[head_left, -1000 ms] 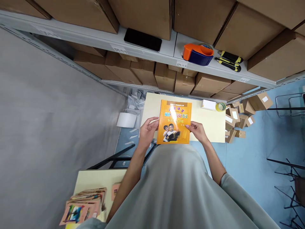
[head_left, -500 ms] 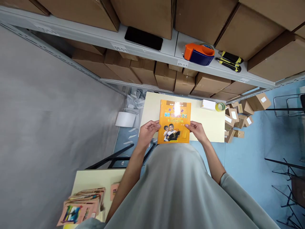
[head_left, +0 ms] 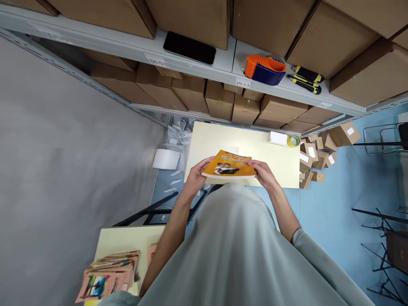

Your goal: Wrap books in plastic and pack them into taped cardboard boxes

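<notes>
An orange paperback book (head_left: 230,165) with printed characters and a picture of two people on its cover is held over the cream table (head_left: 280,170). It is tilted, so its pale page edge faces me. My left hand (head_left: 198,173) is closed on its left side. On the right side, my right hand (head_left: 260,171) grips it with the thumb on the cover. The fingers beneath the book are hidden.
A white box (head_left: 277,138) and a tape roll (head_left: 293,141) sit at the table's back right. Above runs a shelf (head_left: 229,63) with cartons, a phone (head_left: 190,48), a tape dispenser (head_left: 265,69) and cutters (head_left: 305,80). Pink booklets (head_left: 105,276) lie stacked at lower left.
The book has tipped from facing me nearly flat-on to a steep slant, exposing its near page edge. Both hands have kept their hold on its sides.
</notes>
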Tool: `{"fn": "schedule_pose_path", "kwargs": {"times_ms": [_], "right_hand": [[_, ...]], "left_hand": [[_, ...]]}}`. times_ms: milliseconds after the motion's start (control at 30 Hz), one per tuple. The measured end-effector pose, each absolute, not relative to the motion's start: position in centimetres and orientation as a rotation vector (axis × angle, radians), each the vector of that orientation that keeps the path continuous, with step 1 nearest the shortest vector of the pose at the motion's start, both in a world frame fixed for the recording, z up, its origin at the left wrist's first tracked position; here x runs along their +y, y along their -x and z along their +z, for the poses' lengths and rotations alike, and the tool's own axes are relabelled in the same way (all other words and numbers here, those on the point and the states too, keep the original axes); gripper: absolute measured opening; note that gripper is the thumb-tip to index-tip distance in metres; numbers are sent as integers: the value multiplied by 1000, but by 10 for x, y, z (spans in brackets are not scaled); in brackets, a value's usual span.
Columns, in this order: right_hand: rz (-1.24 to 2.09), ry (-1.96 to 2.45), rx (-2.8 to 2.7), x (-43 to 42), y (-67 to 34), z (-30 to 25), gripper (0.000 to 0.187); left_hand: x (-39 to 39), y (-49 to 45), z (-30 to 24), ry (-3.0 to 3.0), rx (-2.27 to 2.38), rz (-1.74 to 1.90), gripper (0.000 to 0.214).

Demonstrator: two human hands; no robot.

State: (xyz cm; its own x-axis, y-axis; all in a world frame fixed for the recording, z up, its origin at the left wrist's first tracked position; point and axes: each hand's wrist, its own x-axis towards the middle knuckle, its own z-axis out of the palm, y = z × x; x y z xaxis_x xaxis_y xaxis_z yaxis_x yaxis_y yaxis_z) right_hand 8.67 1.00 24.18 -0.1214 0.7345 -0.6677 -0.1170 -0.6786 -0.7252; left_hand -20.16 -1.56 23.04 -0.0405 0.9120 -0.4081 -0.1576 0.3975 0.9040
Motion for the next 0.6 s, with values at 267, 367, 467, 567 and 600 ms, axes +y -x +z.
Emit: {"fn": "schedule_pose_path", "kwargs": {"times_ms": [267,367,467,567,600], "right_hand": [[1961,1570,-610,14,-91,242,64],[2003,1565,-644,12,-90,241,66],[2018,1561,-706,9,-88,239,56],[1977,1541,-682,7,-88,237,56],[1963,1535,-666,7,-89,237,58]], "left_hand": [[-21,193,215,-803,1433,915,57],[-22,189,219,-805,1466,940,55],[-21,186,225,-777,1494,936,53],[-20,185,229,-786,1507,947,55],[-20,185,229,-781,1510,968,58]]}}
